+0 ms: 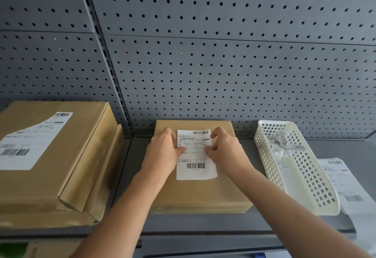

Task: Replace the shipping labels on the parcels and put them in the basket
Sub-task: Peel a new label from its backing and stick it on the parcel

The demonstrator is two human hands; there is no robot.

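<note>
The left hand and the right hand meet over a white label, one at each side edge. On both we see the fingers curled in, with the thumb tip and forefinger tip closed on the paper's edge, so each hand pinches the label in its upper half. The label lies face up, with a barcode at the top and another at the bottom, on the far half of the top of a brown cardboard parcel; its lower right corner looks slightly lifted, though we cannot be sure. The parcel sits in the middle of a grey surface, its far side close to a grey pegboard wall. Just beside the parcel on the right stands a white perforated plastic basket, with crumpled white paper scraps in its far end. Past the basket lie printed sheets with barcodes; whether they touch its rim or run under it we cannot tell. To the left of the parcel, apart from it, we find a stack of two larger brown boxes, and the upper one carries a big sticker torn at its upper left
</note>
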